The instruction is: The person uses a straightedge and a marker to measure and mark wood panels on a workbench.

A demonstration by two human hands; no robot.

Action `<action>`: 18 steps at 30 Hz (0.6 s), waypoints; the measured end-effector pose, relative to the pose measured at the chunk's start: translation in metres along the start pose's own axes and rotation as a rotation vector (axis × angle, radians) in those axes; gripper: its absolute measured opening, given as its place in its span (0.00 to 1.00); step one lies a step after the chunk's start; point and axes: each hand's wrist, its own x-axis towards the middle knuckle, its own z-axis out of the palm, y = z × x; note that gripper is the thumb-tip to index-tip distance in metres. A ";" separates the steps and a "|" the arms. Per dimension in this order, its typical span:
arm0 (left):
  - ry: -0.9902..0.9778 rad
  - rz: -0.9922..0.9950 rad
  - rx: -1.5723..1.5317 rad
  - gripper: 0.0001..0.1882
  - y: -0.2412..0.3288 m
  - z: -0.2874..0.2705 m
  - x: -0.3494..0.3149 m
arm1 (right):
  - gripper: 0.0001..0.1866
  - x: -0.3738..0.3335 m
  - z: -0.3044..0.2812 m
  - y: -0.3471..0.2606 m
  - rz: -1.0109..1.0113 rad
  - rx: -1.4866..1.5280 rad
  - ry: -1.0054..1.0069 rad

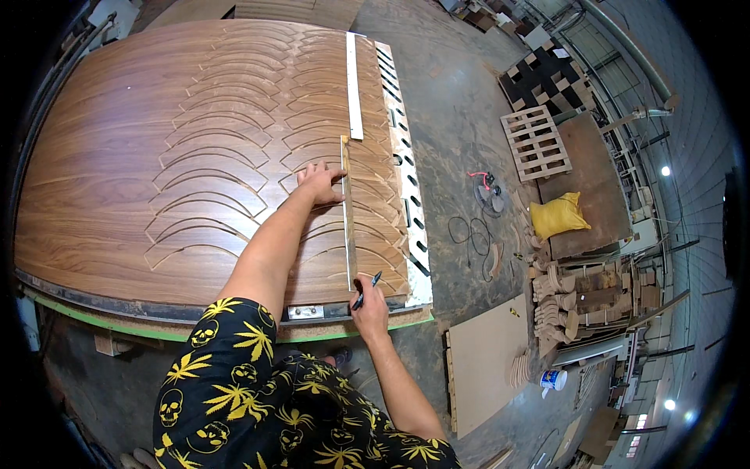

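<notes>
Brown wood-grain panel (pixel 86 172), big one, full of curved arc cut-outs (pixel 205 222), and there's a long thin straight bar with a pale edge (pixel 349 234) lying close to its right edge, one end near the front edge. The person's left hand (pixel 319 184) is spread on the panel, fingertips against the bar about a third of the way from its far end. Right hand (pixel 369 307) pinches a slim dark pen with a blue end (pixel 376 279) at the near end; can't tell if the tip touches anything.

Worry imo: with the steadying hand so far up, a sideways nudge from the pen hand could pivot that near end. Tip could snag in a cut too.
</notes>
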 end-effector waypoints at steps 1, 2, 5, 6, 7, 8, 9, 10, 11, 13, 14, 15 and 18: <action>0.014 -0.001 -0.001 0.43 0.000 0.001 -0.001 | 0.21 0.000 0.000 0.000 0.000 0.001 0.001; 0.027 -0.001 -0.001 0.43 0.000 0.001 -0.001 | 0.21 0.000 0.001 -0.001 0.006 0.002 0.002; 0.030 -0.006 0.011 0.44 0.001 0.001 -0.001 | 0.22 0.001 0.001 -0.005 0.027 0.004 -0.002; 0.030 -0.006 0.011 0.44 0.000 0.001 0.000 | 0.23 0.001 0.001 -0.007 0.041 0.004 -0.007; 0.023 -0.002 0.004 0.45 -0.002 0.001 0.001 | 0.23 0.002 0.000 -0.009 0.041 0.004 -0.007; 0.017 0.002 -0.003 0.46 -0.002 0.001 0.001 | 0.25 0.003 -0.001 -0.012 0.030 -0.006 0.004; 0.017 0.001 -0.003 0.46 -0.003 0.001 0.001 | 0.26 0.003 -0.001 -0.014 0.018 -0.016 0.014; 0.015 -0.002 0.004 0.46 -0.001 0.001 0.001 | 0.26 0.003 0.000 -0.013 0.019 -0.017 0.015; 0.012 -0.005 0.011 0.46 0.000 0.001 0.001 | 0.26 0.004 0.002 -0.012 0.033 -0.042 0.019; 0.012 -0.005 0.012 0.47 0.000 0.001 0.001 | 0.26 0.004 0.004 -0.012 0.047 -0.067 0.021; 0.011 -0.005 0.013 0.48 0.000 0.001 0.001 | 0.25 0.005 0.004 -0.013 0.040 -0.080 0.026; 0.011 -0.007 0.013 0.48 0.000 0.001 0.001 | 0.25 0.005 0.004 -0.014 0.033 -0.092 0.030; 0.008 -0.002 0.020 0.49 -0.001 0.000 0.000 | 0.25 0.005 0.003 -0.015 -0.006 -0.059 0.035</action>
